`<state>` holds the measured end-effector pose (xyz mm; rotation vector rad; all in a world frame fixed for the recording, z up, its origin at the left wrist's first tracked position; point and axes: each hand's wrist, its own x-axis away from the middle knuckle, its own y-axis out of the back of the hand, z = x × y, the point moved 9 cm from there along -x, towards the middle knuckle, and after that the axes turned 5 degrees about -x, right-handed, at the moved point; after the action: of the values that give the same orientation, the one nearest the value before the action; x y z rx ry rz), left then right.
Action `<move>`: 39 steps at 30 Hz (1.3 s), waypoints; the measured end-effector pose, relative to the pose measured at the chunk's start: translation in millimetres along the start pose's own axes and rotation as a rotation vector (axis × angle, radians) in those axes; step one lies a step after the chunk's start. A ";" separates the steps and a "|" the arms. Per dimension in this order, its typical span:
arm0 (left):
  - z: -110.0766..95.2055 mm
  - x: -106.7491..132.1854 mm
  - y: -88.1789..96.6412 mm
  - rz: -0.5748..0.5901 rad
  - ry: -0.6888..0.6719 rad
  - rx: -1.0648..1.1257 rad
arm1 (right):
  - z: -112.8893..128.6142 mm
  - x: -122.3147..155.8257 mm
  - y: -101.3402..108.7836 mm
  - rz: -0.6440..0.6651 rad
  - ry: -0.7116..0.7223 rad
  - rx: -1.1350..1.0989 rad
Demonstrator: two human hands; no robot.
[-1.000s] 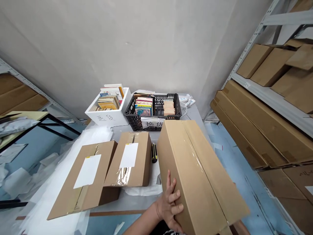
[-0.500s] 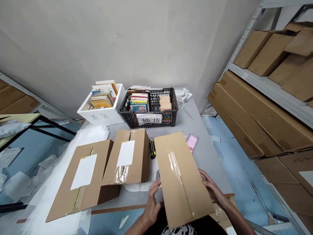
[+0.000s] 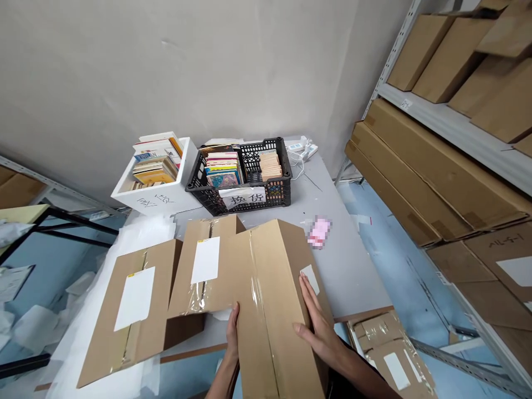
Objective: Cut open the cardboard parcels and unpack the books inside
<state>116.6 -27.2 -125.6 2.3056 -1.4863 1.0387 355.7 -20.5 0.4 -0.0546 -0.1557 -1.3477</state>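
A taped cardboard box [image 3: 257, 277] stands between my hands at the table's front edge, its near end out of frame. My left hand [image 3: 233, 335] grips its left side, thumb up and fingers mostly hidden. My right hand [image 3: 318, 327] presses on the right side, fingers stretched along it near a small white label [image 3: 310, 279]. Left of it, partly covered, lies a second cardboard box [image 3: 224, 221] with a white label [image 3: 205, 260]. Farther left sits a third cardboard box [image 3: 149, 310], also labelled.
Behind are a white bin [image 3: 166, 195] and a black plastic crate [image 3: 199, 194], both holding books. A power strip [image 3: 305, 148] and a blurred pink item [image 3: 319, 231] lie rightward. Shelves [image 3: 399, 95] with cartons flank the right; below stands a taped carton [image 3: 382, 338].
The held box has shifted left and turned, so its right side and label now show. My right hand has moved onto that side. The box cutter beside it is now hidden.
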 end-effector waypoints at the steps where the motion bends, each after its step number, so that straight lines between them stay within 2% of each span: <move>1: -1.3 -2.3 -0.4 -0.006 -0.012 -0.016 | -0.2 -2.4 1.9 0.007 0.000 -0.005; 3: -4.2 -5.3 -9.1 -0.028 -0.005 -0.037 | -6.6 -10.7 12.1 -0.002 -0.011 -0.041; 6: -11.4 -4.3 -39.8 0.008 0.017 -0.080 | -29.0 -23.6 33.5 -0.048 -0.060 -0.164; 9: -27.6 4.3 -80.3 0.138 -0.063 -0.122 | -55.4 -30.1 47.5 -0.079 -0.137 -0.366; 12: -47.2 15.4 -114.6 0.256 -0.193 -0.129 | -68.1 -33.2 54.7 -0.116 -0.176 -0.515; 17: -58.5 17.2 -150.6 0.338 -0.233 -0.122 | -56.8 -38.6 71.6 -0.203 -0.187 -0.565; 22: -53.1 12.7 -182.0 0.439 -0.210 -0.085 | -39.3 -41.0 96.9 -0.266 -0.210 -0.549; 26: -53.4 10.5 -190.1 0.437 -0.231 -0.085 | -37.8 -44.2 106.3 -0.258 -0.202 -0.522; 29: -55.5 8.9 -187.0 0.443 -0.229 -0.076 | -44.6 -45.0 105.1 -0.255 -0.189 -0.492; 36: -51.1 -1.9 -145.2 0.349 -0.154 -0.041 | -58.1 -45.5 77.7 -0.173 -0.144 -0.475; 39: -48.9 -1.6 -141.3 0.334 -0.156 -0.066 | -59.2 -50.3 75.7 -0.168 -0.160 -0.488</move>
<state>216.1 65.7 -63.7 2.1834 -1.9868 0.8826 423.5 37.3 -61.6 -0.5720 0.0385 -1.5239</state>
